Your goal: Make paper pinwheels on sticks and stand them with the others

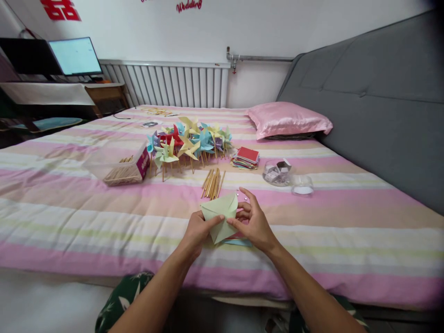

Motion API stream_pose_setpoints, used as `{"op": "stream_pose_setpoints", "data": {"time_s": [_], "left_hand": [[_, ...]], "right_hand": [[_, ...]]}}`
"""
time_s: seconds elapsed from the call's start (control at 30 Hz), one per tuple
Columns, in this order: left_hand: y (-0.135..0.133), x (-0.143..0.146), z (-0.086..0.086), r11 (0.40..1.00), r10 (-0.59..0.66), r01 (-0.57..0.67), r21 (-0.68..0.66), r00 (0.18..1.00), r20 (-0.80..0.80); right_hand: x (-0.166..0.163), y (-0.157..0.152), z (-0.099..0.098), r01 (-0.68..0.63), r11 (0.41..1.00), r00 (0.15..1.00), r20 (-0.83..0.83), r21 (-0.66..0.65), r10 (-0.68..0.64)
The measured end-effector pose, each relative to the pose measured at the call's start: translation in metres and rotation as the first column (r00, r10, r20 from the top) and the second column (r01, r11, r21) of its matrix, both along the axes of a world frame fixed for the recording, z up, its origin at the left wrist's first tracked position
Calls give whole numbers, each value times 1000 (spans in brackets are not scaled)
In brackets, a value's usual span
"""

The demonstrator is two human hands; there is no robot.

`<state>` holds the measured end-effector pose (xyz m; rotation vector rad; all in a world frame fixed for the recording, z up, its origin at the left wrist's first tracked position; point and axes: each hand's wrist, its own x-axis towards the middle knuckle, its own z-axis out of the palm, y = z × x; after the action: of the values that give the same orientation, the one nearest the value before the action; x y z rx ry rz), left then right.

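My left hand [197,231] grips a pale green sheet of paper [219,208] by its left side, thumb on top. The sheet has creases or cut lines running toward its middle. At its right edge, my right hand [254,224] has the thumb on the paper and other fingers behind or beside it, the index finger raised. Light blue paper [239,242] lies partly hidden under the hands. Just beyond the sheet are a bundle of thin wooden sticks [212,184] and a few tiny shiny bits [245,199].
Many-coloured paper pinwheels [189,145] stand behind the sticks. Left is a clear box of sticks [121,171]. To the right lie a stack of coloured paper [246,156], a clear container with small items [276,172], a clear round container [302,186] and a pink pillow [287,119].
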<state>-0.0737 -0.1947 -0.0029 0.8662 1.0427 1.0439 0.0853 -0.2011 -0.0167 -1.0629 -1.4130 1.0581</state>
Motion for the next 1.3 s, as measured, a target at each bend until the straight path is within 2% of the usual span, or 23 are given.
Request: {"op": "stream_pose_setpoints", "data": {"time_s": [0.2,0.37,0.77,1.1,1.3], "left_hand": [[-4,3,0,1000,-13,13,25,1000,-14],[-5,3,-3,997,-55,57,55,997,-46],[-3,0,0,997,-71,72,-16,995,67],[-5,4,0,998,-62,64,30,997,-45],[-5,4,0,999,-47,47,21,999,-12]], "right_hand": [[-2,3,-4,-57,997,990,-132,-46,50],[-2,2,-3,-54,995,988,-148,-83,41],[1,5,-3,-48,987,974,-224,-153,13],[0,3,-1,-62,985,984,-174,-159,34],[-1,2,1,-44,992,991,-134,-119,28]]}}
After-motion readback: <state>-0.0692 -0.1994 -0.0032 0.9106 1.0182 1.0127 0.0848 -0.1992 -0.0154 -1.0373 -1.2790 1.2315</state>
